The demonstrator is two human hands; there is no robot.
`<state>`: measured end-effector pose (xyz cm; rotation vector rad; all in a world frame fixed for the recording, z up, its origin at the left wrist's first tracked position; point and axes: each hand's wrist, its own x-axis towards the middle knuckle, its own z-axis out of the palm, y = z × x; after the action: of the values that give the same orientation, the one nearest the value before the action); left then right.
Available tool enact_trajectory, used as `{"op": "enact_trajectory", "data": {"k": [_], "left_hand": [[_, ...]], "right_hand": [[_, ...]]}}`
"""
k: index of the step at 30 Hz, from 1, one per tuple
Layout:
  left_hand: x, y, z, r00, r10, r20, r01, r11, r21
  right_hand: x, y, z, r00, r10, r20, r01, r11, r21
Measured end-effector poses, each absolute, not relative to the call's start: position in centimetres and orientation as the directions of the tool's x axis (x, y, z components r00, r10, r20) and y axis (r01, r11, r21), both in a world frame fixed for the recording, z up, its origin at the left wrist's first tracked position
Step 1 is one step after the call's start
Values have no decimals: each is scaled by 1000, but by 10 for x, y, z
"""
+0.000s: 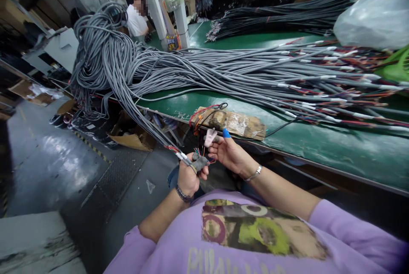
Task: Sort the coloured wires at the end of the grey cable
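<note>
Left hand (188, 177) clenched round grey cable end (184, 158), below bench edge (287, 148); coloured wires (204, 153) protrude past my thumb. Right hand (230, 153) half-curled, taped fingertips (210, 137) just beside the wires; pinch not discernible

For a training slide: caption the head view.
Left hand grips a grey cable end, right hand close beside it, before a green bench heaped with cables.

Left hand (188, 176) grips grey cable end (198, 162); right hand (230, 152) just beside; grey cables (223, 69) heaped on green table (319, 142) beyond.
</note>
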<state>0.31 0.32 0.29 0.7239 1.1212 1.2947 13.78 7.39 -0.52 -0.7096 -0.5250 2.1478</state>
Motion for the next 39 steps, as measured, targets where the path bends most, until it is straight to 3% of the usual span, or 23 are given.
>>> {"op": "enact_trajectory", "data": {"k": [6, 13, 19, 26, 34, 39], "left_hand": [[13, -2, 3, -251, 959, -134, -331, 45, 943], [20, 2, 7, -291, 947, -137, -339, 32, 940], [19, 4, 7, -309, 938, -156, -338, 45, 940], [17, -1, -4, -286, 949, -133, -263, 55, 963], [11, -10, -5, -153, 984, -90, -122, 72, 990], [13, -8, -5, -247, 961, -124, -195, 76, 978]], "right_hand": [[144, 66, -6, -514, 786, -343, -486, -597, -638], [137, 75, 2, -525, 808, -269, -475, -540, -695], [142, 64, 3, -603, 745, -284, -353, -569, -742], [144, 49, 6, -457, 868, -194, -226, -324, -919], [137, 41, 9, -447, 877, -175, -162, -272, -948], [135, 39, 8, -367, 918, -152, -172, -228, -958]]}}
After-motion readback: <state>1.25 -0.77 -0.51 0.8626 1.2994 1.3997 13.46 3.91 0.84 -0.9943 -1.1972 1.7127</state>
